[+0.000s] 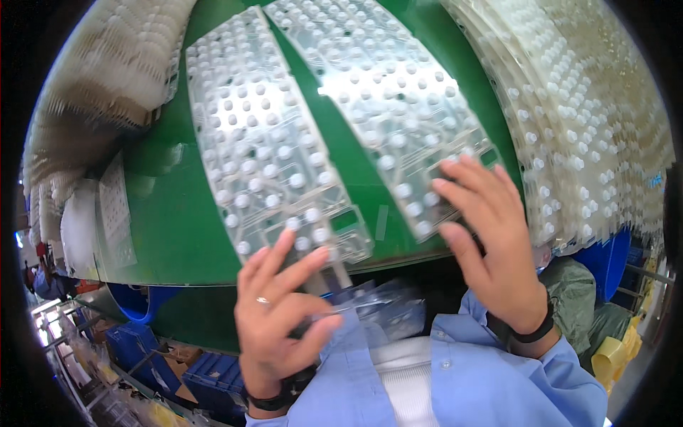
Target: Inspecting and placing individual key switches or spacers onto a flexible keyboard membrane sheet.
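Both hands, left hand [281, 313] and right hand [491, 235], rest on clear dotted sheets [270, 156].

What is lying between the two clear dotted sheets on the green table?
Only a bare strip of the green table shows between the left sheet and the right sheet in the head view; nothing lies on that strip.

head view, close, looking down on green table [178, 228]

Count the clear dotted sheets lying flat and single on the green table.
2. One sheet lies left of centre, under the left hand. The other lies right of it, under the right hand. Stacks at the sides hold more.
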{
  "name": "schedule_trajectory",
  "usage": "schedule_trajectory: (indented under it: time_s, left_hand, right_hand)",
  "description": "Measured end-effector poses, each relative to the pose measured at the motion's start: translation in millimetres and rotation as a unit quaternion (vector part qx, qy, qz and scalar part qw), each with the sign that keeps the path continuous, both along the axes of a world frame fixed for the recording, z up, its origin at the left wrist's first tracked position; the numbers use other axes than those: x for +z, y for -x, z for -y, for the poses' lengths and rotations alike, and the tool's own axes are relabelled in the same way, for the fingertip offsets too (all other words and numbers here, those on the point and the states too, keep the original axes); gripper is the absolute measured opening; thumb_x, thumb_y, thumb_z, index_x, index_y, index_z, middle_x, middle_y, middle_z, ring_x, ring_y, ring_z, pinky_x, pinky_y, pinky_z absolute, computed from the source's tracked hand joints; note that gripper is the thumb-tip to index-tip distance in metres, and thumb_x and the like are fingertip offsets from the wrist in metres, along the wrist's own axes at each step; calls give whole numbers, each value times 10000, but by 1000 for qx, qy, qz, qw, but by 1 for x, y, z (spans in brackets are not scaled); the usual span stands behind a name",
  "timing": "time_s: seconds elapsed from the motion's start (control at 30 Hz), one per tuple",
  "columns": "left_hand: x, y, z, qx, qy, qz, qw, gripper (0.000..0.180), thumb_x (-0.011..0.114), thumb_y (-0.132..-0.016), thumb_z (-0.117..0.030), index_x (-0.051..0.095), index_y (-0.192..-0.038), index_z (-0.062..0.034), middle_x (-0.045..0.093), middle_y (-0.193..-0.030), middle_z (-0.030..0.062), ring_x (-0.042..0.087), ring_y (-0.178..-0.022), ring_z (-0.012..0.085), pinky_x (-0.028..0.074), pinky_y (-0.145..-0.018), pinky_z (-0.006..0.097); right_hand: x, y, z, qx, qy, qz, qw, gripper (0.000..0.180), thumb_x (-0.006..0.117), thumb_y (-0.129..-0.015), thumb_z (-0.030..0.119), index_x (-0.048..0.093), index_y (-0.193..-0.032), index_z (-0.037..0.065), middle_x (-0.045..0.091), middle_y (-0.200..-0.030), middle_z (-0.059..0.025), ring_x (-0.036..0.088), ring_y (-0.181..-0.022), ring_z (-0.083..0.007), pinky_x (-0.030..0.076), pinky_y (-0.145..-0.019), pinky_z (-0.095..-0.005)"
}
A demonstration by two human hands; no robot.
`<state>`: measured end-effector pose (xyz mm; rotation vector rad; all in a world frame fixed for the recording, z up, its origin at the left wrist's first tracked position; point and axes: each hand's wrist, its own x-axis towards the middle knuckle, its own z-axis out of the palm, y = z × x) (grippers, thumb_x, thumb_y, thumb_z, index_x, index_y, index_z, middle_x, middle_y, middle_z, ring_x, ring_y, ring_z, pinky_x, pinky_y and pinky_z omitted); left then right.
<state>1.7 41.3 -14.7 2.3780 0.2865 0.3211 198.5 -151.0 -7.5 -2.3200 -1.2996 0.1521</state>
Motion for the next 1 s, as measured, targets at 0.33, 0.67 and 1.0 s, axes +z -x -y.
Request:
schedule_trajectory:
  time_s: [0.33, 0.67, 1.0]
  left_hand:
    - [2, -1, 27, 30, -16, 94, 995, 167, 776, -738, -289, 683, -730, -150, 698, -1173, 69, 543, -1244, 330, 297, -1084, 453]
    - [-4, -3, 19, 1, -44, 52, 998, 224, 767, -738, -285, 624, -688, -121, 726, -1088, 53, 600, -1169, 300, 368, -1008, 452]
    - [-12, -4, 9, -55, -49, 34, 997, 234, 787, -740, -268, 592, -696, -146, 715, -1146, 7, 624, -1151, 241, 391, -946, 372]
  right_hand:
    - [17, 41, -4, 64, -175, -268, 945, 220, 751, -756, 24, 678, -962, 50, 633, -1023, -99, 588, -996, -287, 458, -869, -384]
    - [14, 28, -19, 49, -186, -292, 937, 149, 717, -784, -3, 668, -920, 35, 588, -1066, -113, 581, -986, -247, 464, -861, -358]
    - [5, 26, -40, -72, -109, -386, 913, 54, 645, -870, -1, 650, -923, 2, 627, -840, -43, 537, -662, -78, 410, -544, -224]
